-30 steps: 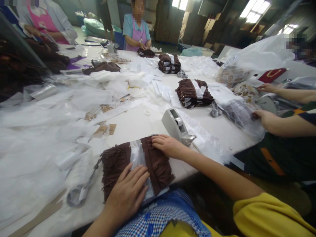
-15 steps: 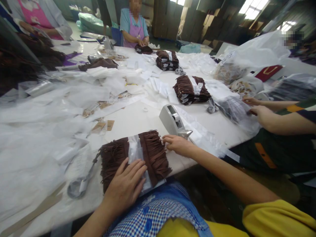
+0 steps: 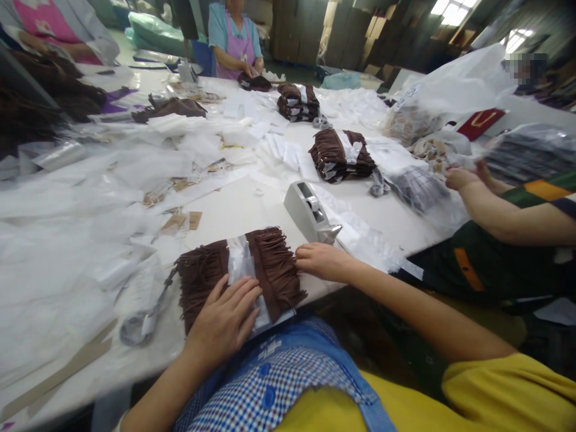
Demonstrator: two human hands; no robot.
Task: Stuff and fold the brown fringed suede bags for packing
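Note:
A brown fringed piece [image 3: 274, 270] wrapped in a clear plastic band [image 3: 238, 264] lies at the near edge of the white table [image 3: 243, 210]. My left hand [image 3: 225, 318] lies flat on its near side, fingers spread over the plastic. My right hand [image 3: 317, 261] rests at the piece's right edge, fingers curled and touching the fringe. A grey tape dispenser [image 3: 310, 213] stands just behind my right hand.
Two stacks of wrapped brown fringe [image 3: 339, 156] [image 3: 297, 102] sit further back. Loose white plastic and paper [image 3: 67, 240] covers the table's left. A co-worker's hands [image 3: 461, 180] handle a plastic bag at the right. Other people work at the far end.
My right hand slid off the top of the fringed piece to its right edge. My left hand stayed pressed on it. The co-worker's hands moved up and back.

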